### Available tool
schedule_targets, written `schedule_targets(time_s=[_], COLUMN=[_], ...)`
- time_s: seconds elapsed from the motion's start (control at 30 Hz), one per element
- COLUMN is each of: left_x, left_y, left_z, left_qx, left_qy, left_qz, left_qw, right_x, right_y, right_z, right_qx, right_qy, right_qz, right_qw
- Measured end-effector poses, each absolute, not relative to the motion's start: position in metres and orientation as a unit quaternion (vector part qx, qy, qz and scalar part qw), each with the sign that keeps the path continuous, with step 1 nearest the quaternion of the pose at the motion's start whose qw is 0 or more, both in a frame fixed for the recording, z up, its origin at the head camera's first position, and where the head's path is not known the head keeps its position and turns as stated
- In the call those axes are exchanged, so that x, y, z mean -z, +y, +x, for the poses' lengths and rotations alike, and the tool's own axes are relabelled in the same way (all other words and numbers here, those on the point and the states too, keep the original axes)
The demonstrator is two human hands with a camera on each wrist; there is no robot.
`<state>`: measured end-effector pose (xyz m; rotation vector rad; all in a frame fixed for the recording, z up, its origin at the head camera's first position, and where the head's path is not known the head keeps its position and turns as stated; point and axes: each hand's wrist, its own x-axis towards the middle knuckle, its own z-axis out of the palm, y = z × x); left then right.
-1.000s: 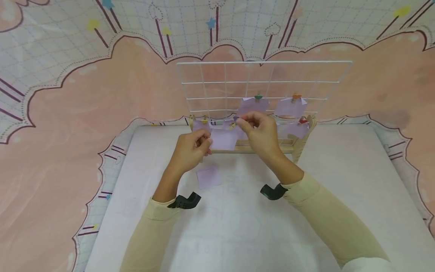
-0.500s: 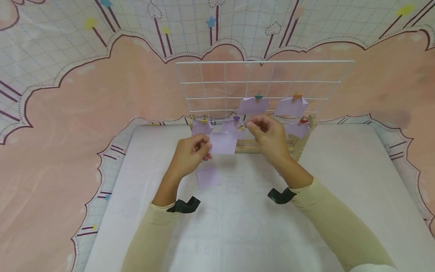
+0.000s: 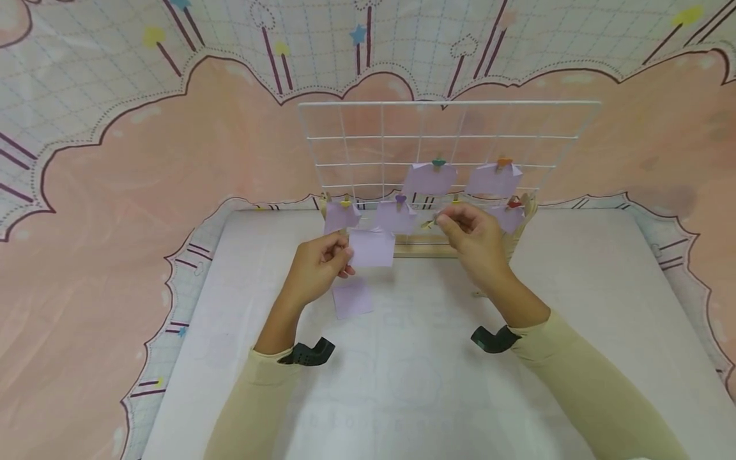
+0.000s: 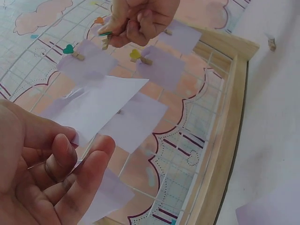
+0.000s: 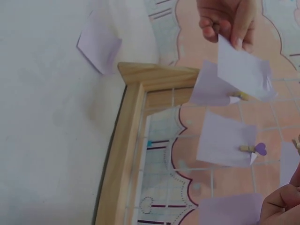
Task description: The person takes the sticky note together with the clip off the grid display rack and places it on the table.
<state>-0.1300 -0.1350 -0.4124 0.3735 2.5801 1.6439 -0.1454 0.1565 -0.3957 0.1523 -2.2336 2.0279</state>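
Note:
My left hand (image 3: 315, 268) pinches a pale purple paper note (image 3: 372, 249) by its left edge, held in front of the wire grid (image 3: 448, 102). Between the thumb and fingertips of my right hand (image 3: 477, 239) is a small wooden clothespin (image 4: 106, 43) with a green piece on it, apart from the note. Several purple notes hang on the grid from heart-topped clothespins, among them one note under a purple heart (image 5: 260, 149) and one under a yellow heart (image 4: 135, 55). My right hand partly covers the lower right notes in the head view.
The grid stands on a wooden base (image 3: 425, 250) at the back of the white tabletop (image 3: 402, 383). A loose purple note (image 3: 352, 299) lies in front of it. Another small clothespin (image 4: 272, 44) lies on the table to the right, near my right wrist.
My right hand has moved right and down with the clothespin, uncovering the purple-heart clothespin and its note. My left hand has lowered slightly with its note.

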Motion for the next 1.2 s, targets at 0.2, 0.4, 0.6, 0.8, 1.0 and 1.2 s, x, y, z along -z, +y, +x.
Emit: schedule_targets(time_s=[0.2,0.4,0.6,0.8,1.0,1.2], left_x=[0.415,0.416,0.419,0.423,0.429,0.434], left_y=[-0.136,-0.136,-0.138,-0.141,-0.144,-0.144], left_z=[-0.128,-0.124,-0.121,-0.117,-0.114,-0.112], left_qx=[-0.550,-0.568,-0.566,-0.569,-0.579,-0.582], left_qy=[0.826,0.815,0.816,0.816,0.810,0.809], left_qz=[0.115,0.106,0.104,0.096,0.077,0.064], left_qw=[0.038,0.045,0.044,0.040,0.053,0.061], right_x=[0.402,0.411,0.416,0.422,0.426,0.432], right_y=[0.167,0.176,0.185,0.193,0.203,0.211], right_z=[-0.141,-0.138,-0.135,-0.131,-0.126,-0.122], right_qx=[-0.696,-0.719,-0.731,-0.760,-0.777,-0.785], right_qy=[-0.715,-0.693,-0.680,-0.647,-0.627,-0.617], right_qz=[0.039,0.044,0.046,0.052,0.048,0.055], right_qw=[0.046,0.039,0.035,0.033,0.017,0.005])
